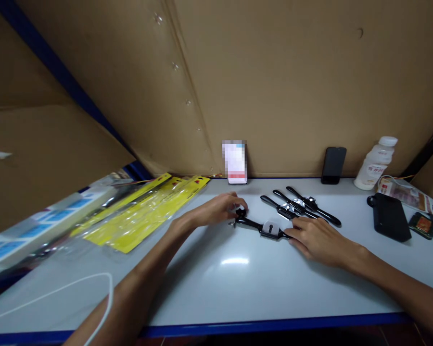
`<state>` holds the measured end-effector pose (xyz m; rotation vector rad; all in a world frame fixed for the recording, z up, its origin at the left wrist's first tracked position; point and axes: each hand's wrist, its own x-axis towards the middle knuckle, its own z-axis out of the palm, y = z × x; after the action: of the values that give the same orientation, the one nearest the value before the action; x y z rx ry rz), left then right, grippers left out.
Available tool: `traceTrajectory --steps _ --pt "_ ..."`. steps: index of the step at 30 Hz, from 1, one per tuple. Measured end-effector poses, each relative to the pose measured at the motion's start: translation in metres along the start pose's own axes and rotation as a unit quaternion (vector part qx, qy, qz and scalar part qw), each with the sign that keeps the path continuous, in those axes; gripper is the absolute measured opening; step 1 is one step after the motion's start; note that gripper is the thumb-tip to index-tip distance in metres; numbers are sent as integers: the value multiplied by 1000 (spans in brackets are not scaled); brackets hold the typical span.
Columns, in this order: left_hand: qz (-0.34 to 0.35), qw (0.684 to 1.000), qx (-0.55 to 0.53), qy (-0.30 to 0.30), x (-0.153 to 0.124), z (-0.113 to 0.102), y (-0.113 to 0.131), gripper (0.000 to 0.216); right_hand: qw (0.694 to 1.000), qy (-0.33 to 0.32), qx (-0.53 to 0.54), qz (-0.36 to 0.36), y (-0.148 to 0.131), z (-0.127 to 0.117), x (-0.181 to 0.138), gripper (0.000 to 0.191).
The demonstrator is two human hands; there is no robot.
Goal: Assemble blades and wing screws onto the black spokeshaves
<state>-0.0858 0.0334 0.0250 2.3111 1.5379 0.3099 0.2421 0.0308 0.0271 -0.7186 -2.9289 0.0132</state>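
A black two-handled tool (267, 228) with a silver plate in its middle lies flat on the pale table (216, 283). My left hand (216, 209) is curled over its left handle end, fingers closed on it. My right hand (313, 237) rests on the right handle end, fingers pressed around it. Just behind lie three more black tools of the same kind (299, 205), side by side and angled toward the right.
Yellow clear-fronted packages (147, 211) fan out at the left, beside white and blue boxes (39, 228). Two phones (234, 162) (333, 165) lean on the cardboard wall. A white bottle (377, 163), a black pouch (389, 216) and small packets (424, 222) sit right. A white cable (94, 288) crosses the near left.
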Motion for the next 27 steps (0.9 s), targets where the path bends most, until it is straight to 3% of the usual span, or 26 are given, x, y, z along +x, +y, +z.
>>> traceTrajectory --steps 5,7,12,18,27 --pt "-38 999 -28 0 2 -4 -11 13 1000 -4 1 1 0 0 0 20" --pt "-60 996 -51 31 3 -8 -9 14 1000 -3 2 1 1 1 0 21" --pt "-21 980 -137 146 6 -4 29 26 1000 -3 4 2 1 2 0 21" --pt "95 987 -101 83 12 33 79 22 1000 0 6 6 -2 -1 1 22" --pt "110 990 -41 76 12 41 78 21 1000 1 1 2 -1 0 1 22"
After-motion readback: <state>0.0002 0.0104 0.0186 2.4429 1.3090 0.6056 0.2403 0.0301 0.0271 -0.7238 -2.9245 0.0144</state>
